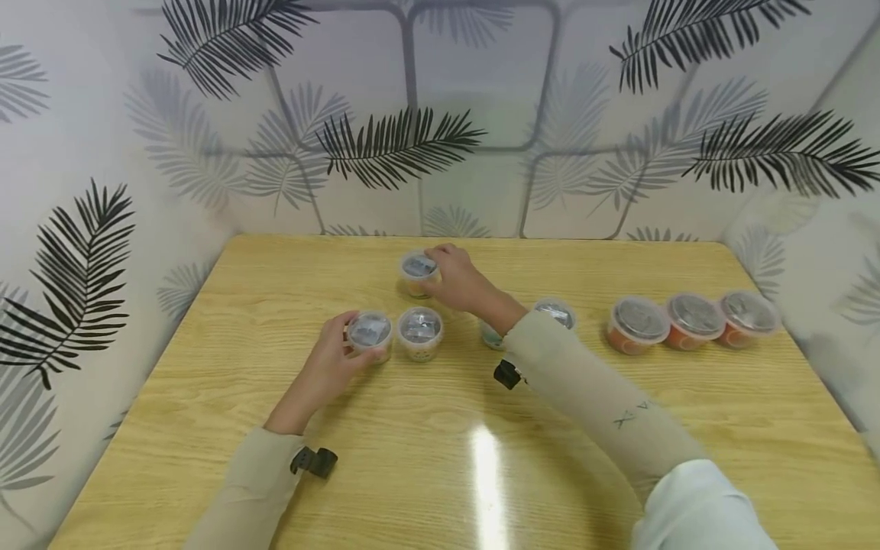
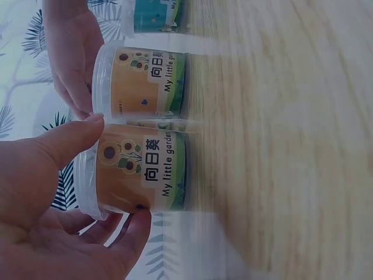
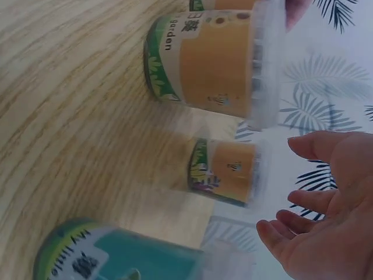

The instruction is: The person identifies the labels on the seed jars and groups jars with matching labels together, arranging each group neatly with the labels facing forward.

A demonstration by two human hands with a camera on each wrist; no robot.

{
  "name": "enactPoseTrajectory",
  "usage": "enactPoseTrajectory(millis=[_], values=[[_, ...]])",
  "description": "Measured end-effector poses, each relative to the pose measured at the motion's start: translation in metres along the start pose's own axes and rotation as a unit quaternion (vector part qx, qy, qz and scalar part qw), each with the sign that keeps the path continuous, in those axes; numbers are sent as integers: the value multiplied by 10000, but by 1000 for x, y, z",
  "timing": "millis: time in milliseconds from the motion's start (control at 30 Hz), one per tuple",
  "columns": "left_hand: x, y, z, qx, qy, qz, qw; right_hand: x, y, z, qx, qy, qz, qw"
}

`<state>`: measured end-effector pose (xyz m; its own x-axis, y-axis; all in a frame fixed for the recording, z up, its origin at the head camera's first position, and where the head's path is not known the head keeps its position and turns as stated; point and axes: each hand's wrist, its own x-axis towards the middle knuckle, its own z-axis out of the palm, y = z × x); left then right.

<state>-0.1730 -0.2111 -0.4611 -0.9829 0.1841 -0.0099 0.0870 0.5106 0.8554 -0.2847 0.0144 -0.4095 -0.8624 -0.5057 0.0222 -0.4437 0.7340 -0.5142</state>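
My left hand (image 1: 333, 353) grips a lidded plastic tub (image 1: 370, 336), thumb and fingers on opposite sides. In the left wrist view this tub (image 2: 134, 169) has an orange sunflower label reading "My little garden". Just right of it stands a matching tub (image 1: 421, 334), upright on the table. Farther back is a third orange-labelled tub (image 1: 418, 273), with my right hand (image 1: 457, 279) at its right side. The right wrist view shows that hand (image 3: 332, 204) with fingers spread, apart from the back tub (image 3: 227, 172).
A teal-labelled tub (image 3: 122, 254) and another lidded tub (image 1: 555, 312) stand partly hidden by my right forearm. Three orange-red tubs (image 1: 638, 325) line the table's right side. A leaf-patterned curtain (image 1: 474, 191) borders the back of the wooden table (image 1: 385, 473).
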Motion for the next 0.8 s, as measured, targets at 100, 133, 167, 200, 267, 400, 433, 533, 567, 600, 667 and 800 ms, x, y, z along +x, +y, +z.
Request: enactPoseTrajectory(millis=[100, 133, 167, 200, 267, 400, 433, 533, 567, 600, 667, 800], values=[[3, 1, 1, 20, -34, -25, 10000, 5, 1, 3, 44, -21, 178, 9998], [4, 2, 1, 44, -32, -35, 10000, 6, 1, 4, 73, -15, 238, 9997], [4, 2, 2, 67, -23, -56, 10000, 8, 1, 4, 30, -20, 292, 9996], [5, 3, 2, 93, -12, -62, 9999, 9, 1, 5, -7, -37, 363, 9993], [6, 3, 3, 137, 4, -44, 9999, 13, 2, 6, -130, -84, 506, 9986], [7, 4, 4, 162, -27, 18, 9999, 19, 3, 8, -430, -186, 744, 9961], [7, 4, 4, 165, -38, 25, 9999, 20, 3, 9, -487, -190, 774, 9956], [6, 4, 4, 212, -45, -7, 9998, 24, 4, 12, -595, -137, 797, 9949], [6, 4, 3, 233, -40, -23, 9997, 25, 4, 13, -654, -113, 791, 9947], [5, 4, 3, 252, -46, -27, 9997, 27, 4, 14, -722, -102, 793, 9942], [5, 4, 2, 301, -36, -36, 9995, 30, 3, 15, -806, -75, 781, 9937], [5, 4, 1, 269, -41, -46, 9996, 34, 2, 15, -894, -81, 753, 9931]])
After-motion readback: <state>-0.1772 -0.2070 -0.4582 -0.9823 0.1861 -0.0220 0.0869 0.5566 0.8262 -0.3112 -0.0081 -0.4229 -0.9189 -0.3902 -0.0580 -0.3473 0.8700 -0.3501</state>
